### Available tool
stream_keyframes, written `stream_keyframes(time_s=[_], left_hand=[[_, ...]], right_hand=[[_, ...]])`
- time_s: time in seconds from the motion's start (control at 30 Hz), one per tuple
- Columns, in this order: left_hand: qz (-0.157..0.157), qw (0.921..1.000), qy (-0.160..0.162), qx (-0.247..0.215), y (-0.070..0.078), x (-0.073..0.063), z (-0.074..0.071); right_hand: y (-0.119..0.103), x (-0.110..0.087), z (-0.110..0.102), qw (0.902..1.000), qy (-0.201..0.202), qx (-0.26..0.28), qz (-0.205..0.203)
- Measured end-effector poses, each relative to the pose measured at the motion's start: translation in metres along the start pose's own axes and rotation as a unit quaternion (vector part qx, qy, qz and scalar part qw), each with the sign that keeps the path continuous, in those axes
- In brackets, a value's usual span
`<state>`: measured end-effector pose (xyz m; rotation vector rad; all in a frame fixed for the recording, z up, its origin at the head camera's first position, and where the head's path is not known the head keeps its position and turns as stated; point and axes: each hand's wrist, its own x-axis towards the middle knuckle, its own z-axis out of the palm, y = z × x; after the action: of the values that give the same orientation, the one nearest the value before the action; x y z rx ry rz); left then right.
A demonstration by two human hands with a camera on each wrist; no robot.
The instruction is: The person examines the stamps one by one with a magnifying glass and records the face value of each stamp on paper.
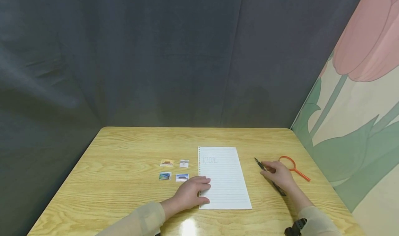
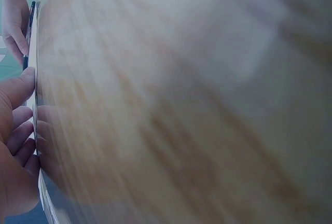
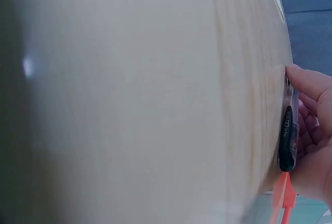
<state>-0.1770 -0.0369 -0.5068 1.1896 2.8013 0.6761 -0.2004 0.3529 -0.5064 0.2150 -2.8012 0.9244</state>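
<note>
My left hand point(image 1: 191, 193) rests on the left edge of a lined sheet of paper point(image 1: 227, 180), its fingers extended over the punched margin. Handwriting that looks like "120元" stands near the top of the sheet. To the right of the paper, my right hand point(image 1: 279, 175) pinches a slim black pen-like tool point(image 1: 278, 189) low at the tabletop, thumb and fingers about its front part. In the right wrist view, this black tool point(image 3: 287, 138) shows pale lettering and a thin shiny front; its exact kind cannot be told.
Left of the sheet lie several small stamp-like pictures: a yellow one point(image 1: 167, 163), a pale one point(image 1: 184, 163), a green-blue one point(image 1: 165, 176) and a blue one point(image 1: 182, 177). An orange-red magnifying glass point(image 1: 301, 174) lies beyond my right hand. A dark curtain point(image 1: 174, 73) borders the wooden table point(image 1: 124, 166).
</note>
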Motion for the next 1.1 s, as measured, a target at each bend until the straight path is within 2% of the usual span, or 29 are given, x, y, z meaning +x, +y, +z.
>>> stream_keyframes(time_s=[0.6, 0.83, 1.1], left_hand=[[0.001, 1.0000, 0.002, -0.002, -0.0019, -0.0001, 0.0015], [0.008, 0.9999, 0.007, 0.001, -0.0025, 0.0001, 0.0022], [0.004, 1.0000, 0.004, -0.004, -0.0002, -0.0003, 0.0003]], right_hand=[[-0.0051, 0.0037, 0.0043, 0.9986, 0.018, -0.010, 0.048], [-0.0052, 0.0039, 0.0055, 0.9975, 0.041, -0.024, 0.053], [-0.0073, 0.0031, 0.0041, 0.9966, 0.029, 0.001, 0.077]])
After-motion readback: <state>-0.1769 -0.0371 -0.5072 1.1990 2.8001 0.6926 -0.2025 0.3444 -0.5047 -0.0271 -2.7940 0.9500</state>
